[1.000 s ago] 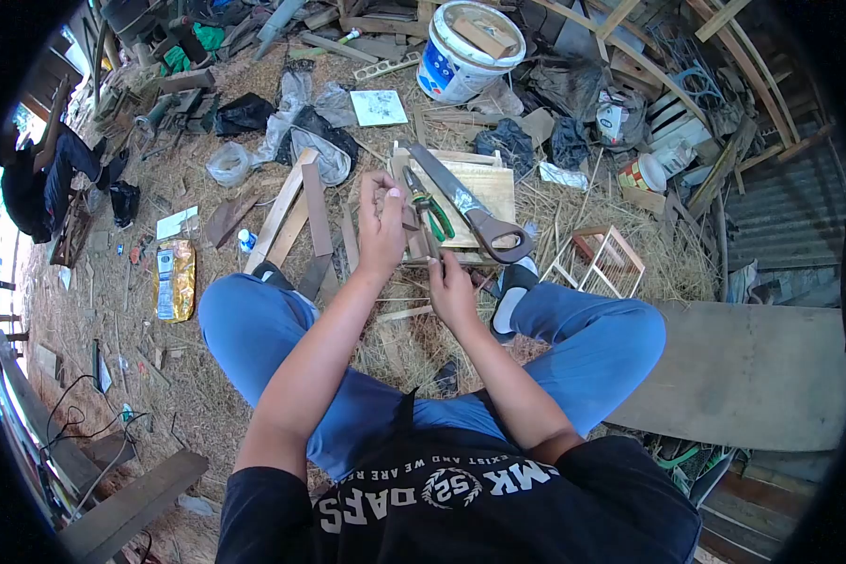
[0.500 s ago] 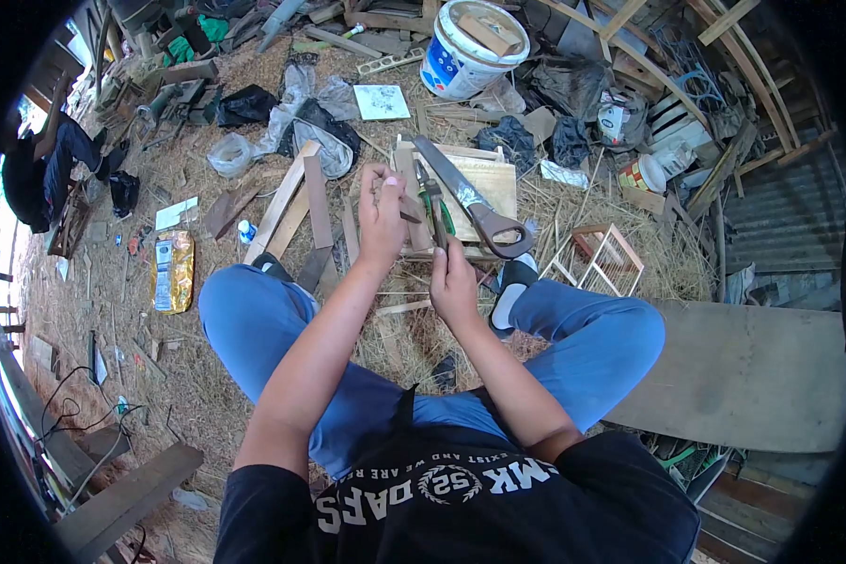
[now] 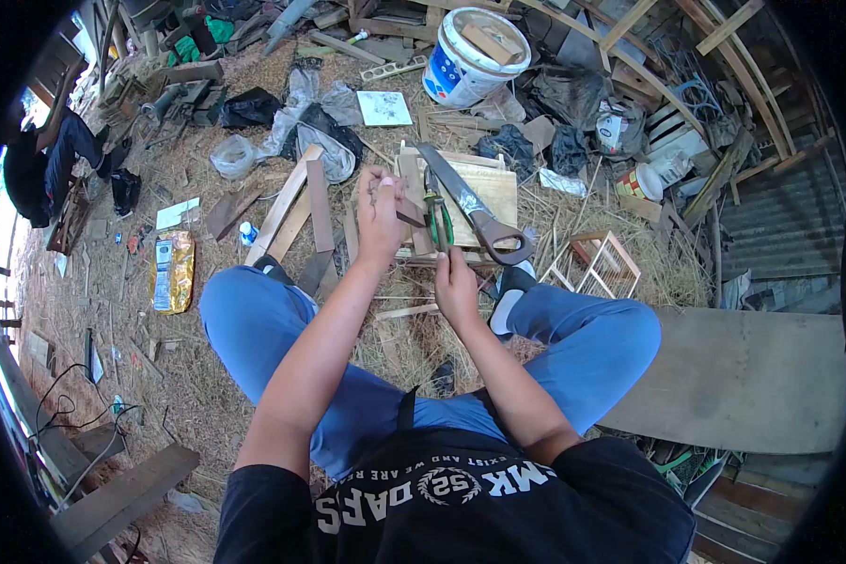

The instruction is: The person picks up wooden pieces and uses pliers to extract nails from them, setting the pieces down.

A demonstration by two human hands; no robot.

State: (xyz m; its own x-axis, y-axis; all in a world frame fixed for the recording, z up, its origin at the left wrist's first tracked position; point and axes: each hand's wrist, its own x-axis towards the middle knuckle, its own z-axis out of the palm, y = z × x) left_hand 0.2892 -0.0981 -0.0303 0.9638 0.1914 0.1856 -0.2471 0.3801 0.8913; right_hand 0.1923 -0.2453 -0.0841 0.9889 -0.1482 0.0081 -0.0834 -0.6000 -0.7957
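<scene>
My left hand (image 3: 380,221) is closed, fingers curled around several thin nail-like pieces. A short dark brown strip (image 3: 411,215) juts from it to the right. My right hand (image 3: 456,287) is closed too, thumb and fingers pinched near the handles of the green-handled pliers (image 3: 440,221); what it pinches is hard to make out. The pliers lie on a pale wooden board (image 3: 493,193), between a brown wooden slat (image 3: 412,179) and a handsaw (image 3: 475,207). The saw's handle points toward my left-in-view shoe's opposite side, near my right knee.
A small wooden frame (image 3: 606,263) stands in the straw at right. Wooden planks (image 3: 318,202) lie at left, near a gold packet (image 3: 173,273). A white bucket (image 3: 475,61) is at the back. Another person (image 3: 52,164) sits at far left.
My right hand has shifted slightly; the dark narrow stick that rose from its fingers no longer shows clearly, and the green pliers handles are more visible. My left hand has hardly moved.
</scene>
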